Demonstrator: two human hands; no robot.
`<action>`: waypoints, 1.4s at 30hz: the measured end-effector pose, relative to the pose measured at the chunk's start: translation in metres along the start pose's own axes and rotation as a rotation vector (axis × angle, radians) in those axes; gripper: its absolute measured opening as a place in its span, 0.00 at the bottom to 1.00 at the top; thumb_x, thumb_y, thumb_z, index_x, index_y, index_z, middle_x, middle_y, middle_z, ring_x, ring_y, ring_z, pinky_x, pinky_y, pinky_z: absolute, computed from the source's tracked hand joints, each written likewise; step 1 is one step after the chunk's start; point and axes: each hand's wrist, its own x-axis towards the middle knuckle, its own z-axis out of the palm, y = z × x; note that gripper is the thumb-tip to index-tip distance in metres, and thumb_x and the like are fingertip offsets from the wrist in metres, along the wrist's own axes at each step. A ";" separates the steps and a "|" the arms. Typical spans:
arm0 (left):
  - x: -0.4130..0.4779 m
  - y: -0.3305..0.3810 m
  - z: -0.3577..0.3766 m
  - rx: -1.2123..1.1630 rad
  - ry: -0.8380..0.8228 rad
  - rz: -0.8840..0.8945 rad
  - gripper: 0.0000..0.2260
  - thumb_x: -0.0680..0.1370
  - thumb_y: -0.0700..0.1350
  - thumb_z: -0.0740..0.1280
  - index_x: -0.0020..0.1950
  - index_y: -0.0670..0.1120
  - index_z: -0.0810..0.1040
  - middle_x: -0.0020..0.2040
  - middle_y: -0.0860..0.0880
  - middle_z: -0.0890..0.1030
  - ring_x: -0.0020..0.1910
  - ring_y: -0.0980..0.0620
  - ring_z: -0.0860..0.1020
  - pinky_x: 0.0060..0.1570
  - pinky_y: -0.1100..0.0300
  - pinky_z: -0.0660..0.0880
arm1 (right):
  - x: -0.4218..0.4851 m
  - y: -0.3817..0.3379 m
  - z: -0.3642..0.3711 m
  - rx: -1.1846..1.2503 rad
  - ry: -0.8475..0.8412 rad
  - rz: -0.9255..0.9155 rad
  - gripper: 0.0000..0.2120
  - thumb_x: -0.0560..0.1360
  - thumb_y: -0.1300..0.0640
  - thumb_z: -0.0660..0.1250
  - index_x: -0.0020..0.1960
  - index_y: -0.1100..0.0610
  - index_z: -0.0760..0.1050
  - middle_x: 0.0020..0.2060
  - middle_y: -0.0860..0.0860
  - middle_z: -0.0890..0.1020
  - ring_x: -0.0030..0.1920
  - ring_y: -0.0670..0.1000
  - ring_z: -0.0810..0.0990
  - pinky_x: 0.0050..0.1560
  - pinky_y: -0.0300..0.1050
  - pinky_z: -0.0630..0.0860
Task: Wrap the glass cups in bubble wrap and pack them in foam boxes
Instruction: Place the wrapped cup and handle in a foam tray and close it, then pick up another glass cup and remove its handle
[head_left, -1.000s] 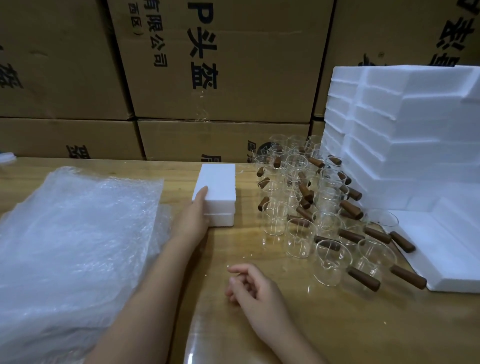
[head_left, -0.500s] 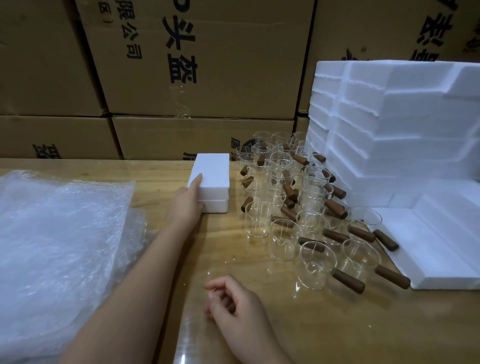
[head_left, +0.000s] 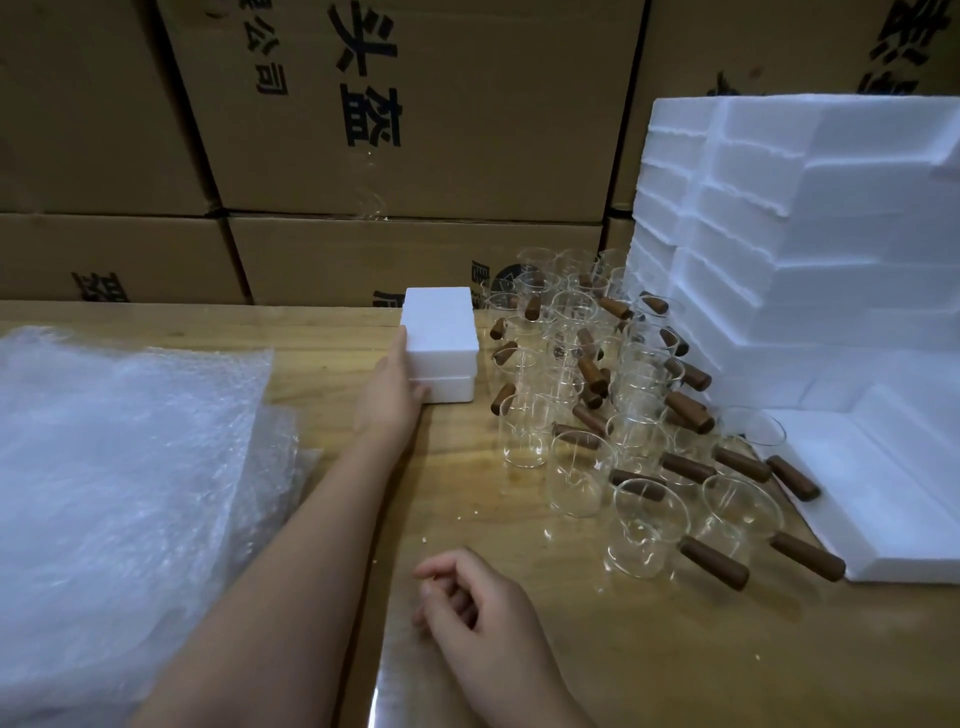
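A small closed white foam box (head_left: 441, 332) stands on the wooden table (head_left: 675, 649) near its far edge. My left hand (head_left: 389, 400) presses flat against the box's left side, index finger straight along it and thumb at the lower front corner. My right hand (head_left: 483, 618) rests on the table in front of me, fingers loosely curled, holding nothing. Several glass cups (head_left: 576, 467) with brown wooden handles stand crowded just right of the box. A pile of bubble wrap (head_left: 119, 467) lies at the left.
A tall stack of white foam boxes (head_left: 805, 234) rises at the right, with an open foam piece (head_left: 883, 499) lying in front of it beside the cups. Large cardboard cartons (head_left: 415, 130) wall off the back of the table.
My left hand has slid the small foam box to the right, closer to the cups. My right hand stays resting on the table.
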 end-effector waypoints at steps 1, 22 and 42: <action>-0.002 0.000 -0.001 -0.025 0.002 0.003 0.38 0.77 0.43 0.68 0.78 0.55 0.47 0.63 0.43 0.76 0.57 0.44 0.77 0.49 0.51 0.74 | 0.000 0.000 0.000 0.001 -0.004 -0.001 0.08 0.72 0.49 0.62 0.42 0.35 0.75 0.39 0.51 0.82 0.33 0.43 0.74 0.38 0.39 0.72; -0.213 0.065 -0.051 -0.967 -0.239 -0.132 0.15 0.81 0.41 0.60 0.40 0.48 0.84 0.35 0.51 0.84 0.36 0.60 0.80 0.38 0.69 0.74 | -0.001 -0.010 -0.014 0.416 0.372 0.035 0.06 0.78 0.63 0.63 0.45 0.56 0.78 0.40 0.49 0.84 0.41 0.44 0.80 0.45 0.36 0.74; -0.228 0.036 -0.056 -1.112 -0.209 -0.205 0.05 0.78 0.35 0.66 0.44 0.40 0.80 0.38 0.48 0.85 0.41 0.53 0.84 0.38 0.64 0.79 | -0.036 -0.015 -0.125 -0.514 0.459 -0.240 0.04 0.75 0.60 0.68 0.48 0.53 0.79 0.41 0.44 0.79 0.42 0.41 0.77 0.43 0.31 0.72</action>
